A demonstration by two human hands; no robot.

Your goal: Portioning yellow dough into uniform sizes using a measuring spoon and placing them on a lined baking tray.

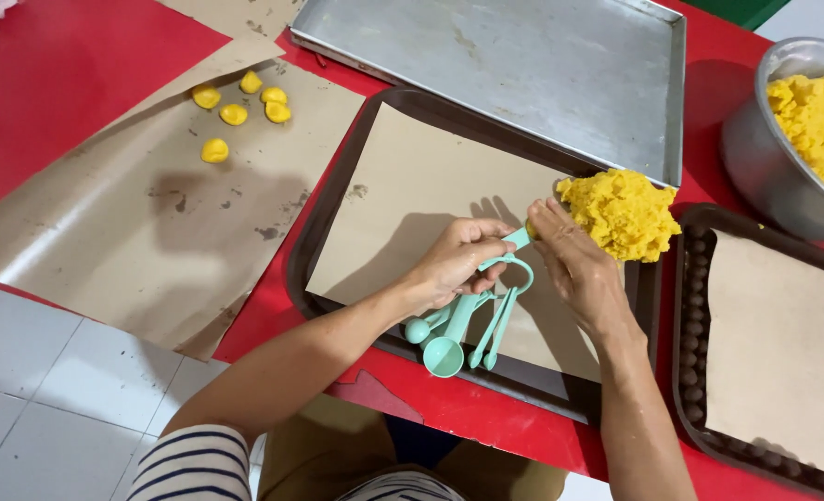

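The left hand (454, 260) is gripping the mint-green plastic measuring spoons (463, 320) while the right hand (574, 260) is pinching the crumbly yellow dough heap (621, 213) at two o'clock on the paper-lined dark tray (338, 199); packing level probably works best.

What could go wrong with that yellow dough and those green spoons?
The yellow dough pile sits at the far edge of the dark tray, so pressing with the right hand might push crumbs onto the red table. The spare measuring spoons dangle from a ring under the left hand and may drag on the brown paper, shifting it. Dough could also stick to the fingers.
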